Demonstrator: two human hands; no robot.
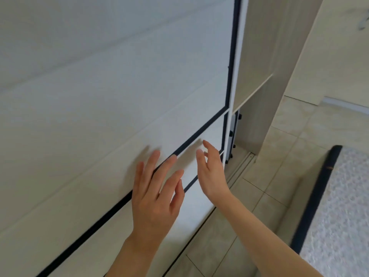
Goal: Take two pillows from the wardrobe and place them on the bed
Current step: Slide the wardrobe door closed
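Pale beige floor tiles (283,172) with thin grout lines fill the lower right. A white baseboard strip (345,103) runs along the cream wall (339,62) at the far right.

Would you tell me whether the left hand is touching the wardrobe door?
Cannot tell. In the head view the left hand is spread flat against or just off the door; motion blur hides any contact or gap.

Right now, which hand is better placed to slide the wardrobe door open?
Probably the right hand: its fingers are nearest the sliding door's free edge, beside the narrow gap. The left hand is spread open over the panel's middle, farther from that edge.
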